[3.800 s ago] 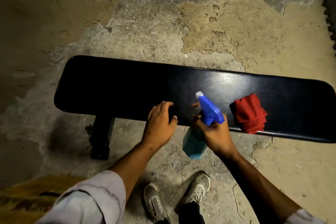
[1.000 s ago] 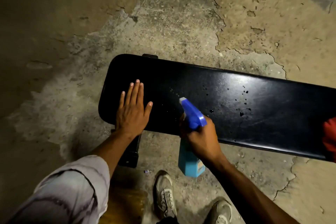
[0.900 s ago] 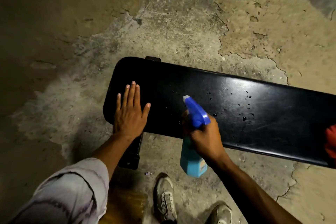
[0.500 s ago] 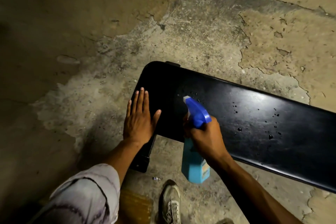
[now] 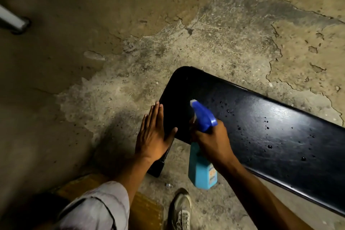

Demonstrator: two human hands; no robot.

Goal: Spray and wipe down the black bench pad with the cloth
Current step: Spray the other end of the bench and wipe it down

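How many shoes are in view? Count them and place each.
1: a worn grey lace-up sneaker on the concrete floor at the bottom edge, below the blue plastic spray bottle. A second may be out of frame.

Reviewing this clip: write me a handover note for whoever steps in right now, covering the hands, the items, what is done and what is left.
Left hand: flat, fingers straight, at the pad's left end, thumb on its surface.
Right hand: grips the spray bottle, nozzle aimed at the pad's left end.
Pad: droplets show across its surface, so spraying is well along.
Cloth: not in view.
Left: finish spraying the left end, then get the cloth and wipe the whole pad. No wiping marks show yet.
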